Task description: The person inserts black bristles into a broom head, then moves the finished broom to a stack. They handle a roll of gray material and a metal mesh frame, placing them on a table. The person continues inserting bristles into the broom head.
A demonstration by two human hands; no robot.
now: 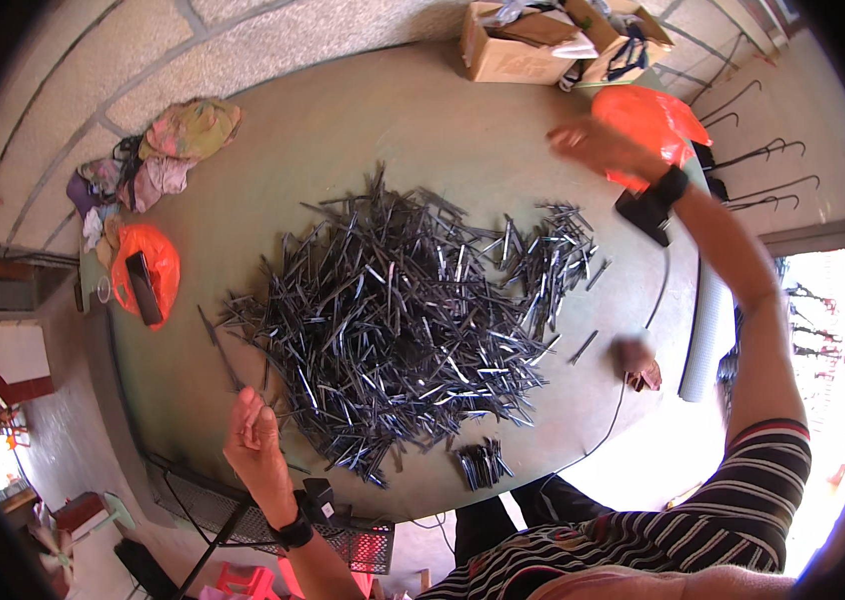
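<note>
A large heap of thin black strips [393, 320] covers the middle of the table, with a smaller heap [553, 260] joined at its right. My left hand [258, 440] is at the heap's near left, fingers curled and pressed together. Thin black strips [218, 345] reach almost to its fingertips; whether they are gripped or lie on the table is unclear. My right hand [603, 150] is raised at the far right, blurred by motion, in front of an orange-red plastic bag [648, 120]. Near the front edge a small bundle of black strips [485, 463] lies side by side.
Cardboard boxes [518, 60] stand at the back edge. Crumpled cloths [178, 150] and a phone [143, 288] on an orange bag [168, 250] are at the left. A black cable [661, 290] runs past a blurred reddish-brown object [640, 365] on the right.
</note>
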